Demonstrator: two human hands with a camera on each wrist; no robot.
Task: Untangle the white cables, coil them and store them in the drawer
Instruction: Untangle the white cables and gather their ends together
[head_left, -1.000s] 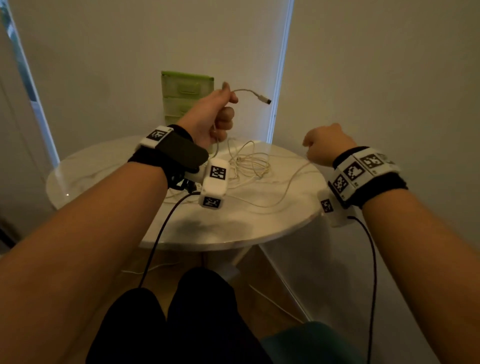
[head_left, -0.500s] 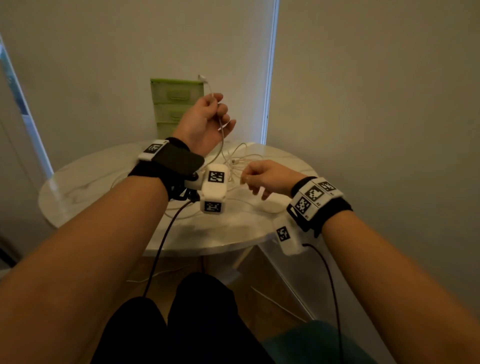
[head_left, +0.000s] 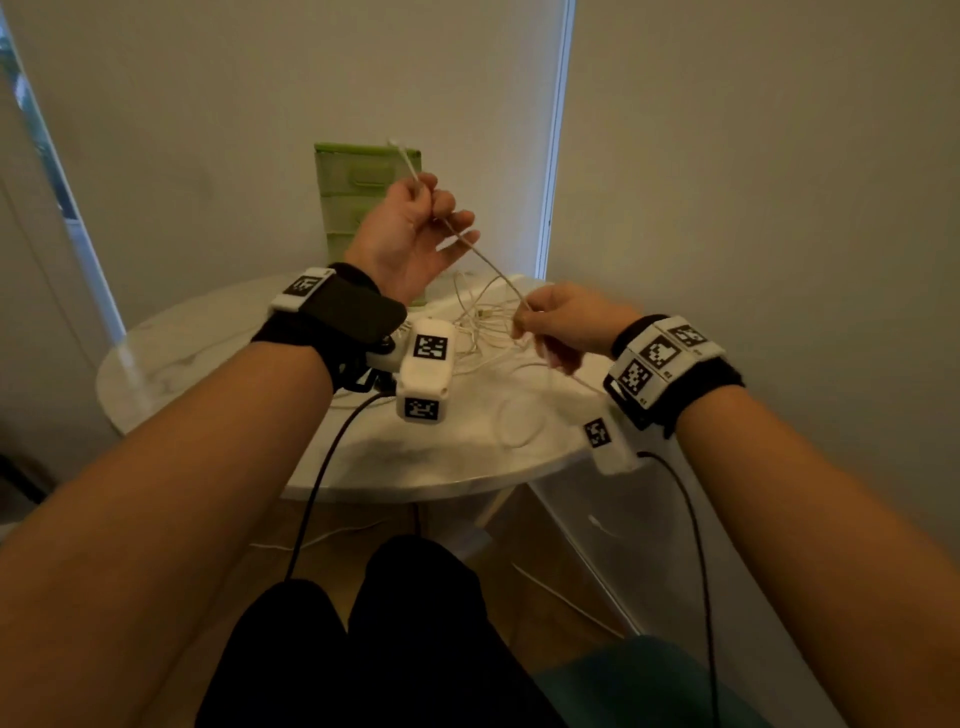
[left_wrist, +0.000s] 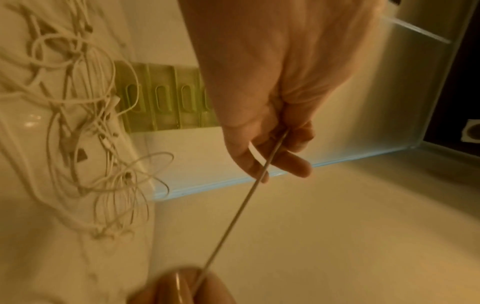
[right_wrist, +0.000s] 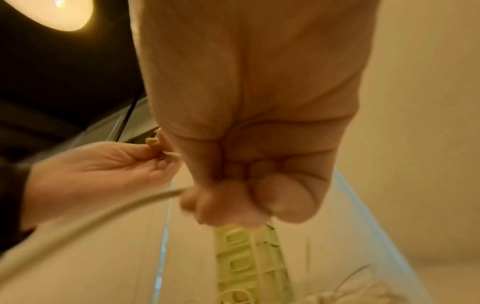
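The right hand (head_left: 563, 322), which a second ago was a fist held apart, now pinches the white cable (head_left: 488, 265) below the left hand (head_left: 410, 234) that pinches its plug end, pulling one strand taut off the tangle (head_left: 483, 327) beyond, before the green drawer unit (head_left: 363, 176).

Head overview; wrist close-ups

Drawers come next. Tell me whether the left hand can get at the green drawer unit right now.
Probably not yet. The left hand pinches the white cable stretched to the right hand. The green drawer unit stands just behind, nothing between them, so it would need to let go first.
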